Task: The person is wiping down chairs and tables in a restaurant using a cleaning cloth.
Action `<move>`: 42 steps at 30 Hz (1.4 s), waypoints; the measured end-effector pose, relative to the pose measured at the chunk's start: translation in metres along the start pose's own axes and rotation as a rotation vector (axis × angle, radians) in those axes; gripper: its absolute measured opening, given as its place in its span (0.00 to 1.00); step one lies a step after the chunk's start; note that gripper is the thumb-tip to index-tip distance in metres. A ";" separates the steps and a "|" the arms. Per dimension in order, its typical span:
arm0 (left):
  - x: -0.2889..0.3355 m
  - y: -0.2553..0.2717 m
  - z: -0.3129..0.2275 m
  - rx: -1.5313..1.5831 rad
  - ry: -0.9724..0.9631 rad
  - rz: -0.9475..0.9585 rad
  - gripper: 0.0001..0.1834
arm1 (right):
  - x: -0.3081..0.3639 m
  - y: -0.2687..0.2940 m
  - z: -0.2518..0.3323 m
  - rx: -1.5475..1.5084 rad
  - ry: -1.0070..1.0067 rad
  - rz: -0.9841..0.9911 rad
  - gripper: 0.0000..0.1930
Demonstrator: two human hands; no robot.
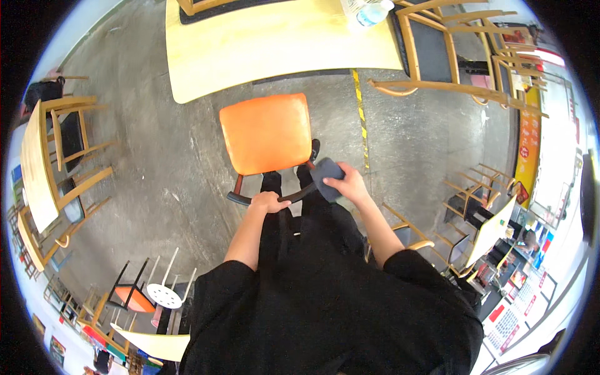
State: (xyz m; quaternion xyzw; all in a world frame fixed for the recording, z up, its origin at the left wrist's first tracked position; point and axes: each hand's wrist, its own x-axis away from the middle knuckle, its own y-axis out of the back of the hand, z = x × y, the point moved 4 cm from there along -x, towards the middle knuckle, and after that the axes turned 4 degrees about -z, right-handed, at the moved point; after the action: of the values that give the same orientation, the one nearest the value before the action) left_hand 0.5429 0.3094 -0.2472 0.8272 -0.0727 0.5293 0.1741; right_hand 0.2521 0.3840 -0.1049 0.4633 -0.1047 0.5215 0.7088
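Observation:
In front of me stands a chair with an orange seat and a dark curved backrest rail on my side. My left hand is closed around the middle of that rail. A dark grey pad, which looks like a folded cloth, is gripped in my right hand, with the thumb on top. It lies over the right end of the rail and hides it. Whether the pad presses on the rail, I cannot tell.
Beyond the chair is a pale wooden table with a plastic bottle on it. Wooden chairs stand at the far right. To the left is another table with chairs; a white stool lies overturned at the lower left. Yellow-black tape marks the floor.

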 end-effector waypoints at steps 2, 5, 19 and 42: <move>0.004 0.009 -0.007 0.056 0.022 -0.081 0.42 | -0.060 -0.027 -0.027 0.106 0.012 0.023 0.34; 0.021 0.025 -0.003 -0.231 0.076 -0.598 0.31 | -0.145 -0.065 -0.036 0.308 -0.005 0.076 0.34; -0.011 0.016 0.050 0.019 0.126 -1.413 0.20 | -0.315 -0.207 -0.052 0.652 0.733 -0.117 0.30; 0.001 0.015 0.065 0.086 0.173 -1.440 0.18 | -0.298 -0.182 -0.045 0.932 0.536 0.368 0.23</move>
State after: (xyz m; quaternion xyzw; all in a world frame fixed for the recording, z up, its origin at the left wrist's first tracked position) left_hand 0.5940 0.2715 -0.2672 0.6311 0.5249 0.3495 0.4517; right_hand 0.2600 0.2223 -0.4179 0.5527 0.2409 0.7269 0.3289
